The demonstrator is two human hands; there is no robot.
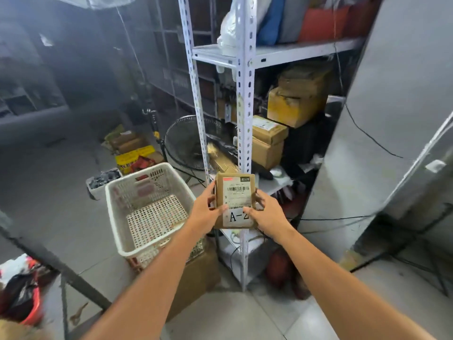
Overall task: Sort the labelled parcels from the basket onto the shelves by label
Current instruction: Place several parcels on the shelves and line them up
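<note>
Centre of frame: holding a flat cardboard parcel [235,201] in the air between both hands, just in front of the white perforated upright [245,94] of the steel shelving. Gripping its left edge with the left hand [206,212] and its right edge with the right hand [268,214], thumbs lying across the white label, fingers curling behind. Showing barcodes and a large printed "A-", the next character being partly covered by the right thumb.

Left of centre: standing just beside the left forearm, a white plastic basket [111,209] with perforated walls and bottom, resting on a brown cardboard box [196,278]. Leaving open grey floor [49,192] at centre left and pale tiles at bottom centre between the forearms. Crossing the lower left corner, a dark slanted bar [49,261].

Right of frame: closing off that side, a smooth grey panel [392,94], with black cables [331,219] trailing along its foot.

Behind the upright: carrying brown cartons [267,143] and a worn yellow box [294,106] on the middle shelves, with blue, grey and red soft bundles sitting on the upper shelf [294,54]. Standing on the floor behind the basket, a round black wire-guarded fan [186,141].
</note>
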